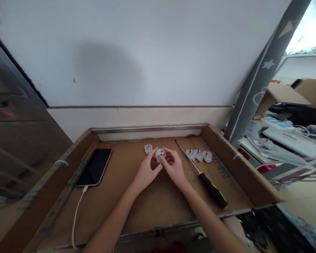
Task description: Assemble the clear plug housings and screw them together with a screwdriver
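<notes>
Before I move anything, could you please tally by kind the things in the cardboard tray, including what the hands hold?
Clear plugs: 5, counting the one held between the left hand and the right hand
Screwdriver: 1
Phone: 1
White cable: 1
Total: 8

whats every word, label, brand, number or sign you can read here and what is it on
No text reads clearly.
Brown cardboard tray: blue characters, left and right, too blurred to read.
Flat white objects, far right: any print is too small or blurred.
Held clear plastic plug piece: nothing legible.
Grey patterned pole: pale star shape, no legible words.
</notes>
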Demonstrator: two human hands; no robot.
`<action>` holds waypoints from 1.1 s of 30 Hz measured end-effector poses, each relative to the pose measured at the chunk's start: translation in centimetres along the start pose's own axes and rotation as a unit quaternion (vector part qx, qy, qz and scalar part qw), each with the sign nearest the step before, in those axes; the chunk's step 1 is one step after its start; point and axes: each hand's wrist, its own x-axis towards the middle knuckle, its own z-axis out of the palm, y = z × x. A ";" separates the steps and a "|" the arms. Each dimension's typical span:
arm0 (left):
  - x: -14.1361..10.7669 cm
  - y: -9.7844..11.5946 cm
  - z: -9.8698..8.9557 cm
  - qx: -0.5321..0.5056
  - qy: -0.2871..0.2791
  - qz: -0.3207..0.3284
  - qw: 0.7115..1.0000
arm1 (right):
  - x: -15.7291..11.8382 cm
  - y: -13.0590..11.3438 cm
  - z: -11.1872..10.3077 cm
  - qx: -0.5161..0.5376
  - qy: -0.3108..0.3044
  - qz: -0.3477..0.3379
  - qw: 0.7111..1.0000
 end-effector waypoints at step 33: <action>0.8 -1.1 -0.5 -0.001 0.081 0.014 0.997 | -0.8 -1.4 -0.2 -0.025 0.014 -0.040 0.999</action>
